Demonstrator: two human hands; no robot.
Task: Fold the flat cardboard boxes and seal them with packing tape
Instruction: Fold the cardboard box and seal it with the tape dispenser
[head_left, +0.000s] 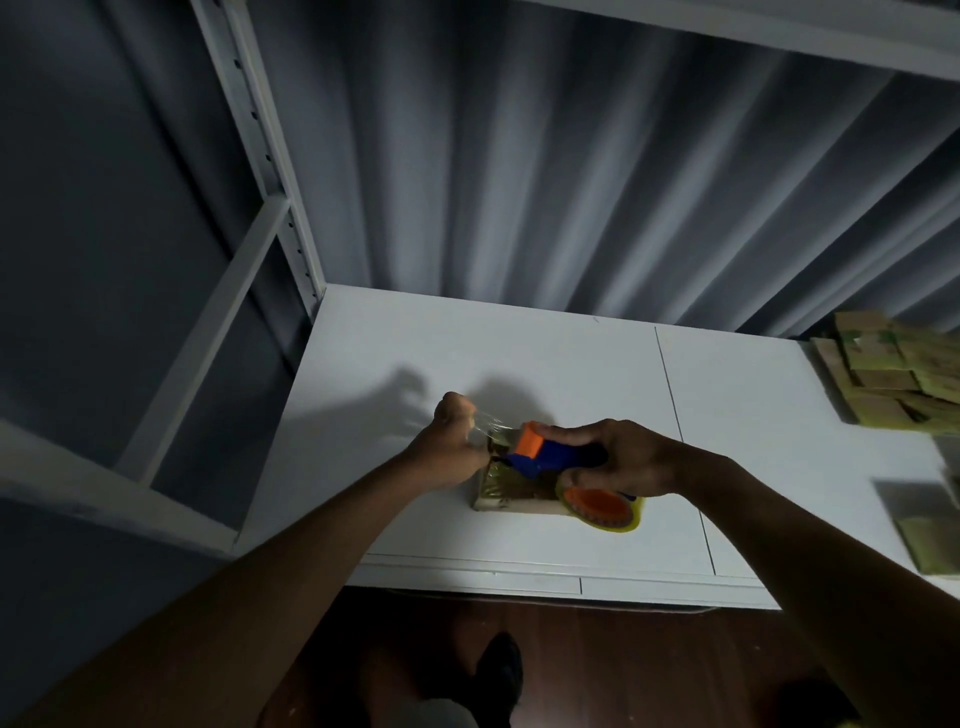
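A small folded cardboard box (506, 493) lies on the white table (545, 364), near its front edge. My right hand (623, 460) grips a blue and orange tape dispenser (540, 457) just above the box; its yellowish tape roll (605, 512) with an orange core hangs at the box's right end. My left hand (457, 441) pinches the free end of the clear tape (485, 422), stretched from the dispenser over the box's left end. Most of the box top is hidden by the dispenser and my hands.
A pile of flat cardboard boxes (893, 379) lies at the table's far right, and another flat piece (930, 540) sits at the right edge. A white shelf frame (260, 156) rises at the left. Pleated curtain behind. My shoes (498, 670) stand on the wooden floor.
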